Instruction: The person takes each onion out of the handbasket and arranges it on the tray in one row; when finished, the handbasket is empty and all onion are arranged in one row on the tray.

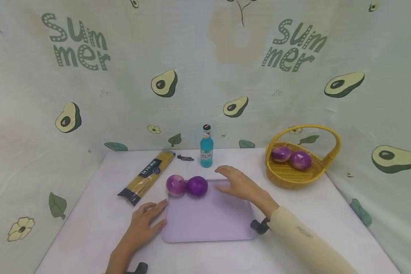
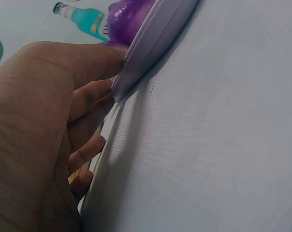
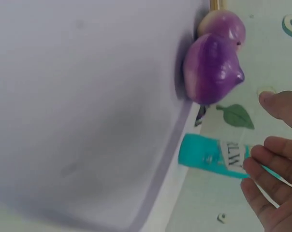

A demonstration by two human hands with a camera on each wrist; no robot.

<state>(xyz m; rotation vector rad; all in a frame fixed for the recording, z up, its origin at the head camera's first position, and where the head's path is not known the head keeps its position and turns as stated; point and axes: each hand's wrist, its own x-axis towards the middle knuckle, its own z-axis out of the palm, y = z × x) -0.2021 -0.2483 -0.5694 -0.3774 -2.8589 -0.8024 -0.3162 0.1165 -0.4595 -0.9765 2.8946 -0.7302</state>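
A lilac tray [image 1: 209, 220] lies on the table with two round purple onions [image 1: 197, 187] side by side at its far left corner. My left hand [image 1: 142, 226] is at the tray's left edge, its fingertips touching the rim, fingers nearly straight. In the left wrist view, the thumb and fingers [image 2: 95, 60] meet the tray's side. Above the tray's far right part hovers my right hand [image 1: 238, 183], with fingers extended and nothing held. The right wrist view shows that hand [image 3: 276, 169] with its fingers spread apart, overlapping the blue bottle [image 3: 211, 154].
A yellow wicker basket [image 1: 287, 183] holding two more purple onions [image 1: 300, 160] stands at the right. Behind the tray is the upright blue bottle [image 1: 206, 150]. A spaghetti packet [image 1: 147, 177] lies at the left, near a small dark wrapped item [image 1: 185, 158]. A printed cloth [image 1: 198, 49] hangs behind the table.
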